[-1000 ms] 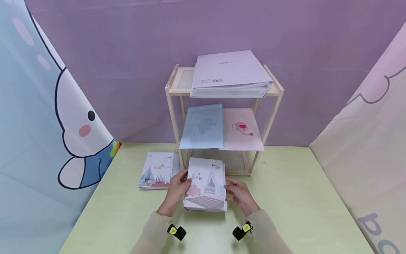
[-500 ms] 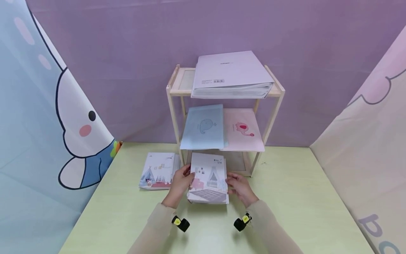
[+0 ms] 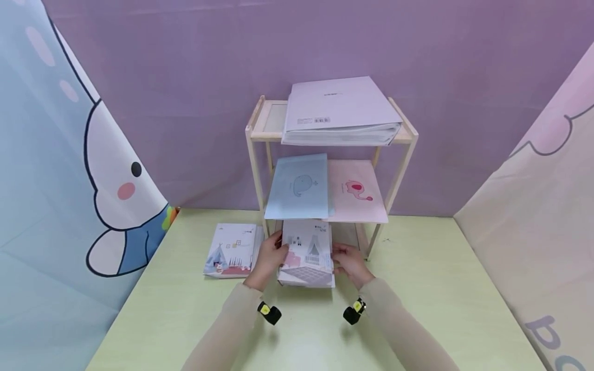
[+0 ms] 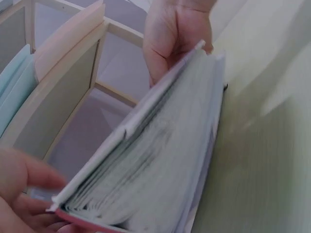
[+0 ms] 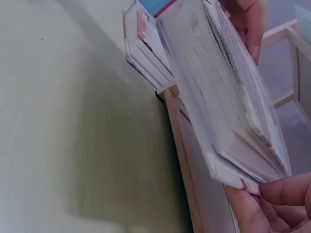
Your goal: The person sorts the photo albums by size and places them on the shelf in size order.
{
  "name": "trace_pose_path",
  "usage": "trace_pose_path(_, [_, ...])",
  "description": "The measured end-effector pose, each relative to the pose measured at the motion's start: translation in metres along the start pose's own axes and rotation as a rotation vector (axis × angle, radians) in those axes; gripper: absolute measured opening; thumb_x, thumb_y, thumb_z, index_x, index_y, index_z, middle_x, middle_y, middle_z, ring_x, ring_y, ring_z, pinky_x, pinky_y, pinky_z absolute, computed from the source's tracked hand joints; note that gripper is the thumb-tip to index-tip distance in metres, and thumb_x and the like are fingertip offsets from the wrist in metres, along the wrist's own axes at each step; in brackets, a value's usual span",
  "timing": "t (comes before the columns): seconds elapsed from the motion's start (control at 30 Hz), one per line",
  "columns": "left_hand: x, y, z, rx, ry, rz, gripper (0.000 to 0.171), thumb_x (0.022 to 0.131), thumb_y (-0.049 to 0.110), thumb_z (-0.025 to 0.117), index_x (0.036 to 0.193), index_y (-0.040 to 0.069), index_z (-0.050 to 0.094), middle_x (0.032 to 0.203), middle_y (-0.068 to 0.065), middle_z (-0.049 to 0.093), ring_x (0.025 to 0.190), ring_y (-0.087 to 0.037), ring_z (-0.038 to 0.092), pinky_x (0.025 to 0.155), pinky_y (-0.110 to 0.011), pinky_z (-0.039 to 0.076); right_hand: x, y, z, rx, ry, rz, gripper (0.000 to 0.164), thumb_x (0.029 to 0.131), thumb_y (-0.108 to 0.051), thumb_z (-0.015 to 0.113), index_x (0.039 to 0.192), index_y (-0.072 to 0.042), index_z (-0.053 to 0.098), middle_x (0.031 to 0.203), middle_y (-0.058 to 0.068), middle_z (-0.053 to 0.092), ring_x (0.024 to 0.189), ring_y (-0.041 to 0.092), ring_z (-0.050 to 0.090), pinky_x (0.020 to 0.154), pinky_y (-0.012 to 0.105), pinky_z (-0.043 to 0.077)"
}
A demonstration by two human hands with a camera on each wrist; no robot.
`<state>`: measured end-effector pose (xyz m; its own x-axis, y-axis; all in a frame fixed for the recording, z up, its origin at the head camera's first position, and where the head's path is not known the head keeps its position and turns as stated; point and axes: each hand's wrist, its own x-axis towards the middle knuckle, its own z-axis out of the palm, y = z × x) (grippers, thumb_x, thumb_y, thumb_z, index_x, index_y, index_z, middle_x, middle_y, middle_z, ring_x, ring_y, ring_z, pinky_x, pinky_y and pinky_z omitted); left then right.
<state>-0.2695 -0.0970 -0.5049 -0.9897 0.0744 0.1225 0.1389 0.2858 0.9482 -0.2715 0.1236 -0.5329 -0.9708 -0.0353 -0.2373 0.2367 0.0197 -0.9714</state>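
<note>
A thick white photo album (image 3: 307,260), its cover printed with a tent and grey tiles, lies between both hands at the front of a wooden rack (image 3: 254,159). My left hand (image 3: 270,257) grips its left side and my right hand (image 3: 350,264) its right side, thumbs toward the cover. The album's far edge reaches under the overhanging blue folder (image 3: 299,188), over the rack's bottom shelf (image 3: 345,234). Its fanned page edges (image 4: 160,145) face the camera in the left wrist view. From the right wrist, fingers (image 5: 286,191) show pinching a cover corner.
On the green table (image 3: 441,288), a stack of similar albums (image 3: 232,250) stands left of the rack. A pink folder (image 3: 356,189) lies beside the blue one on the middle shelf. Large white albums (image 3: 341,108) fill most of the top shelf. A purple cloth (image 3: 185,103) hangs behind.
Both hands have moved the album forward, away from the body, so that its far edge has passed from in front of the rack to beneath the middle shelf's folders.
</note>
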Motion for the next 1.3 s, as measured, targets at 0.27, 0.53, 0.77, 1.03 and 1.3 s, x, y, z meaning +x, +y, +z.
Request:
trace_pose_path(0.27, [0.009, 0.002, 0.002, 0.072, -0.04, 0.001, 0.052, 0.088, -0.002, 0.049, 0.138, -0.011, 0.036, 0.128, -0.031, 0.05, 0.116, -0.042, 0.051, 0.096, -0.047, 0.045, 0.008, -0.004, 0.001, -0.023, -0.017, -0.005, 0.041, 0.089, 0.005, 0.05, 0.13, 0.012, 0.046, 0.112, 0.026, 0.059, 0.081, 0.021, 0.063, 0.065, 0.033, 0.056])
trace_pose_path(0.53, [0.021, 0.007, 0.007, 0.164, 0.013, -0.044, 0.053, 0.085, -0.004, 0.049, 0.137, -0.007, 0.04, 0.127, -0.028, 0.052, 0.115, -0.04, 0.053, 0.097, -0.046, 0.044, 0.016, -0.007, -0.002, 0.012, -0.035, -0.011, 0.041, 0.089, 0.007, 0.049, 0.13, 0.011, 0.046, 0.109, 0.025, 0.06, 0.077, 0.018, 0.062, 0.067, 0.033, 0.056])
trace_pose_path(0.77, [0.027, 0.003, 0.011, 0.135, 0.043, -0.126, 0.056, 0.083, -0.006, 0.048, 0.138, -0.002, 0.041, 0.129, -0.025, 0.052, 0.117, -0.039, 0.051, 0.099, -0.047, 0.042, 0.02, -0.012, -0.005, 0.035, -0.047, 0.006, 0.039, 0.091, 0.003, 0.052, 0.129, 0.009, 0.048, 0.11, 0.023, 0.061, 0.077, 0.018, 0.064, 0.07, 0.034, 0.055])
trace_pose_path(1.03, [0.037, -0.002, 0.013, 0.079, 0.038, -0.142, 0.057, 0.084, -0.004, 0.045, 0.14, 0.001, 0.039, 0.129, -0.023, 0.052, 0.114, -0.036, 0.052, 0.098, -0.047, 0.043, 0.026, -0.017, -0.008, 0.037, -0.087, -0.001, 0.039, 0.093, -0.001, 0.052, 0.13, 0.009, 0.047, 0.119, 0.025, 0.057, 0.088, 0.024, 0.063, 0.08, 0.041, 0.053])
trace_pose_path(1.3, [0.044, -0.001, 0.013, 0.057, 0.049, -0.121, 0.058, 0.083, -0.005, 0.044, 0.141, 0.002, 0.038, 0.128, -0.02, 0.054, 0.108, -0.032, 0.055, 0.09, -0.043, 0.048, 0.035, -0.017, -0.003, 0.024, -0.057, -0.003, 0.031, 0.093, 0.0, 0.049, 0.122, 0.012, 0.051, 0.105, 0.018, 0.064, 0.082, 0.021, 0.064, 0.071, 0.034, 0.055])
